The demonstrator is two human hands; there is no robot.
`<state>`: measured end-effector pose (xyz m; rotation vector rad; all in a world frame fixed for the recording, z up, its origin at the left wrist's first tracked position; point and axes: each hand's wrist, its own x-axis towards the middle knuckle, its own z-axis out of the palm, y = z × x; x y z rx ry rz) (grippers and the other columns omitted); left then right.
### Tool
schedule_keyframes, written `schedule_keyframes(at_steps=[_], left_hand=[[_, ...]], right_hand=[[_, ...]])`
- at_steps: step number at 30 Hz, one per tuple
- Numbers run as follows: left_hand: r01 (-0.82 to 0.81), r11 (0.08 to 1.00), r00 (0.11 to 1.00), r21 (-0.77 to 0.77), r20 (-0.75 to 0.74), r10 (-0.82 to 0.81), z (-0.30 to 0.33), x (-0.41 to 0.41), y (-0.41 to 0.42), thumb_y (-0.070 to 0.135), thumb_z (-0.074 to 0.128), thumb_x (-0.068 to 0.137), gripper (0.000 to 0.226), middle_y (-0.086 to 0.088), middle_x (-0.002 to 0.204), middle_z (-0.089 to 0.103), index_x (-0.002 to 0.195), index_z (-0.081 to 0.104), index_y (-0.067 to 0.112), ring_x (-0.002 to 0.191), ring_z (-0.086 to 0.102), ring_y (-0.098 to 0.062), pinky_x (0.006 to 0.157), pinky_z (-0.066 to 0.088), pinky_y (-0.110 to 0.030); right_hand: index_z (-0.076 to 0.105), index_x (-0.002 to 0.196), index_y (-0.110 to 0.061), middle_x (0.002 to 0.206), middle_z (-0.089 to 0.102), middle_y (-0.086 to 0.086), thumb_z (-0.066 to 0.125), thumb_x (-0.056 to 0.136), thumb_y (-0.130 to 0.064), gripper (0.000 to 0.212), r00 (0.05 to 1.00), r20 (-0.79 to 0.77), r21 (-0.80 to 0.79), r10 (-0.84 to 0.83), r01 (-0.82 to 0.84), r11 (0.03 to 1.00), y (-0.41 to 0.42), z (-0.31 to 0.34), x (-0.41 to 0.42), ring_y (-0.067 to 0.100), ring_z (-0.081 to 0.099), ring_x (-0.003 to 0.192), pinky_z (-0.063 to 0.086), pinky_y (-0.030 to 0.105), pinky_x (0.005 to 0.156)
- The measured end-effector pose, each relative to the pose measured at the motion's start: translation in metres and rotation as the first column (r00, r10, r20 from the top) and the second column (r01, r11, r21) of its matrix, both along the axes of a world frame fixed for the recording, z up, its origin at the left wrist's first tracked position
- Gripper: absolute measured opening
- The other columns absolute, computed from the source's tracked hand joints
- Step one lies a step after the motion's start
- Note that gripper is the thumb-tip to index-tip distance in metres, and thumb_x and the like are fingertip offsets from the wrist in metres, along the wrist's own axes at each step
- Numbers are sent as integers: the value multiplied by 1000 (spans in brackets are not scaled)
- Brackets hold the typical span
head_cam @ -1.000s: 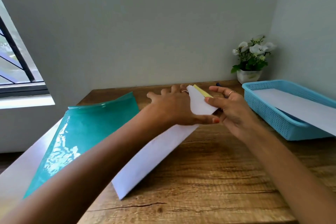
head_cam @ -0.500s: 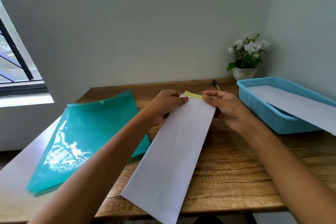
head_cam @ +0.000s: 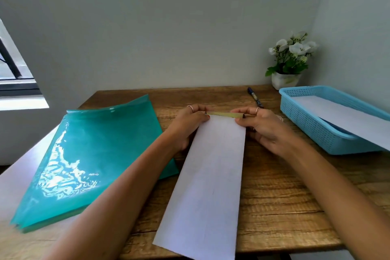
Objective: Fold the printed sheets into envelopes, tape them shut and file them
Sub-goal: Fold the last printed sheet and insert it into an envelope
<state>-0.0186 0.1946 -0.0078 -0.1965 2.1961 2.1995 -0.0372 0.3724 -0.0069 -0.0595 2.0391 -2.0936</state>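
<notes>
A long white folded envelope point(head_cam: 213, 179) lies lengthwise on the wooden desk point(head_cam: 280, 200), its near end over the front edge. Along its far end runs a yellow tape strip point(head_cam: 226, 114). My left hand point(head_cam: 191, 123) pinches the strip's left end at the envelope's far left corner. My right hand point(head_cam: 261, 125) pinches the strip's right end at the far right corner. A teal plastic file folder point(head_cam: 88, 154) lies to the left, partly under my left forearm.
A blue plastic basket point(head_cam: 320, 131) at the right holds another white folded sheet point(head_cam: 346, 117). A pen point(head_cam: 255, 97) lies behind my right hand. A small white pot of flowers point(head_cam: 287, 63) stands in the back corner. A window is at the far left.
The envelope swung from a slant to lie straight toward me and flat. Both hands moved to the ends of the yellow strip at its far edge.
</notes>
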Motion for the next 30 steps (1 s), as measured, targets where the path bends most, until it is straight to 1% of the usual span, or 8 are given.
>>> schedule_keyframes(at_steps=[6, 13, 16, 20, 24, 26, 28, 30], left_hand=[[3, 999, 1000, -32, 11, -3, 0, 1, 1, 4, 49, 92, 20, -10, 88, 65, 92, 67, 11, 80, 61, -20, 76, 54, -34], [-48, 994, 995, -96, 87, 56, 3, 4, 3, 21, 65, 83, 17, -7, 87, 70, 94, 72, 9, 77, 65, -18, 65, 53, -28], [-42, 994, 998, -101, 39, 46, 2, 5, 4, 16, 66, 85, 15, -6, 89, 71, 97, 71, 8, 78, 68, -16, 66, 57, -26], [-58, 992, 998, -108, -19, 56, 2, 9, 4, 5, 58, 90, 13, -3, 86, 69, 97, 69, 8, 73, 65, -11, 61, 56, -20], [-73, 985, 995, -156, -74, 62, 1, 9, 5, 7, 58, 90, 15, -6, 92, 70, 98, 69, 10, 77, 64, -13, 69, 56, -24], [-129, 925, 980, -357, -190, 64, -1, 8, 6, 13, 57, 91, 14, -7, 95, 69, 97, 70, 15, 83, 64, -16, 75, 55, -30], [-193, 782, 950, -593, -311, -1, 0, 9, 11, 26, 56, 91, 19, -5, 106, 67, 104, 68, 20, 96, 62, -17, 81, 50, -30], [-180, 638, 945, -749, -313, -100, 4, 14, 22, 39, 54, 91, 35, -2, 126, 58, 121, 61, 21, 112, 53, -16, 88, 42, -25]], right_hand=[[71, 91, -11, 101, 69, 8, 57, 87, 3, 20, 1000, -22, 45, 15, -14, 999, 0, -3, -2, 17, 66, 93, 55, 27, 71], [72, 89, -7, 98, 68, 8, 49, 88, 4, 26, 999, -23, 60, -24, 25, 998, -1, -3, 0, 18, 64, 92, 55, 27, 77], [72, 92, -4, 104, 67, 10, 49, 87, 1, 23, 999, -25, 34, -22, 23, 999, -2, -3, 0, 21, 62, 100, 54, 30, 82], [72, 92, -1, 102, 70, 9, 61, 88, -16, 19, 999, -21, -26, -28, 27, 999, -4, -4, 0, 17, 63, 99, 52, 32, 86], [74, 84, -11, 101, 70, 5, 63, 84, -4, 13, 995, -89, 102, -36, 45, 994, -5, -6, 1, 16, 63, 99, 52, 33, 91], [73, 87, -11, 103, 69, 5, 61, 85, -2, 16, 994, -94, 129, -59, 70, 989, -5, -6, 0, 17, 63, 100, 52, 34, 91], [73, 88, -11, 102, 68, 4, 60, 86, -3, 16, 990, -94, 127, -103, 115, 985, -3, -6, -1, 18, 63, 99, 53, 36, 90], [73, 89, -11, 99, 67, 4, 58, 88, -3, 17, 984, -90, 92, -156, 164, 982, -1, -4, -3, 20, 63, 96, 54, 37, 88]])
